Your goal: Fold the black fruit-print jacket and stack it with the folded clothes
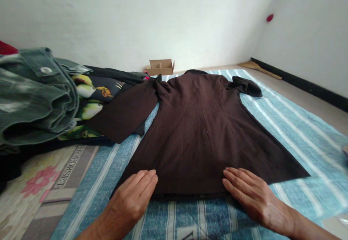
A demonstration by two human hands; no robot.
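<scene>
A dark brown coat [201, 135] lies spread flat, its collar at the far end and its hem towards me. One sleeve [127, 109] stretches out to the left; the other sleeve [247, 86] is bunched at the right shoulder. My left hand [133, 193] rests on the coat near the left part of the hem, fingers outstretched and close together. On the right part of the hem lies my right hand [248, 193], its fingers flat on the cloth. Both thumbs are hidden.
A heap of clothes on the left includes a grey-green denim garment [35, 99] and a fruit-print cloth [89, 109]. Blue striped bedding [288, 135] lies under the coat. Beside it is a flowered cloth [40, 178]. An open cardboard box [160, 67] stands by the wall.
</scene>
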